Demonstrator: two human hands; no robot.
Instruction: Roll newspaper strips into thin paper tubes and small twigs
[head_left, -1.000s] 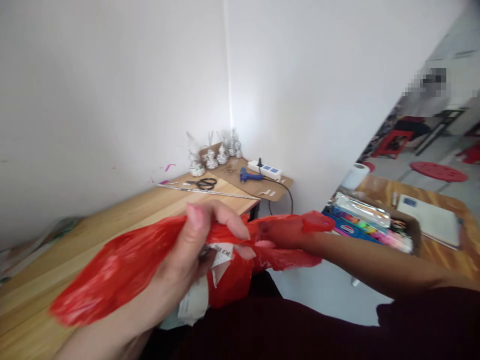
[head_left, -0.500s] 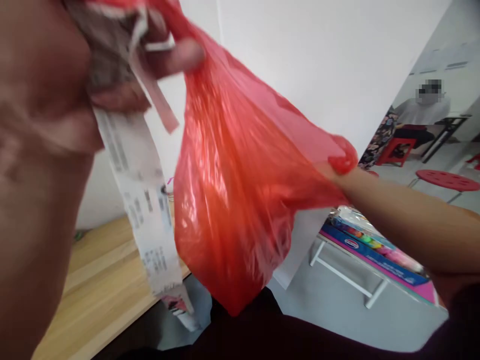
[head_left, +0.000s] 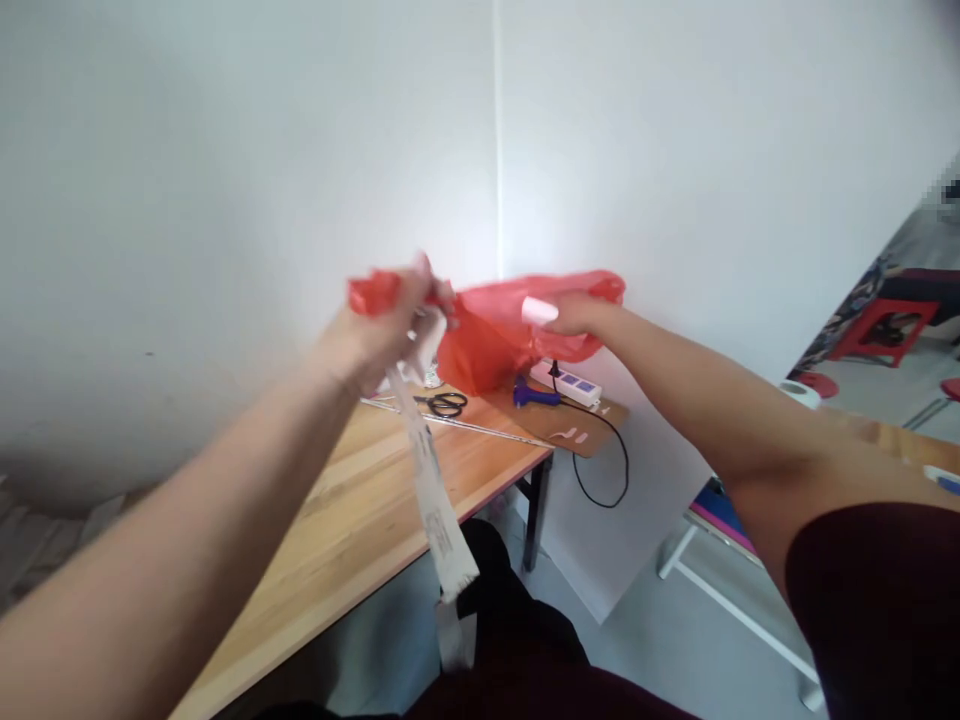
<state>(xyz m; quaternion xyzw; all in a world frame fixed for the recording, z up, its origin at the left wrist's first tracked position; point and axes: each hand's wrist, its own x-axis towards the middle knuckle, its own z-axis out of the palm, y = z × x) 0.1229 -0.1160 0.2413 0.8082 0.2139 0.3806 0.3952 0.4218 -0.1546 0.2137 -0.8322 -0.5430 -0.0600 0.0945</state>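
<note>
Remotely, I saw the left hand (head_left: 400,312) curled around one bunched end of a translucent red plastic bag (head_left: 476,342), with a long printed white paper strip (head_left: 429,480) dangling beneath it. The right hand (head_left: 579,313) was at the bag's other end, partly veiled; I couldn't tell how far it was closed. The bag was up off the pale wooden desk (head_left: 360,510), where black-handled scissors (head_left: 448,404) lay.
</note>
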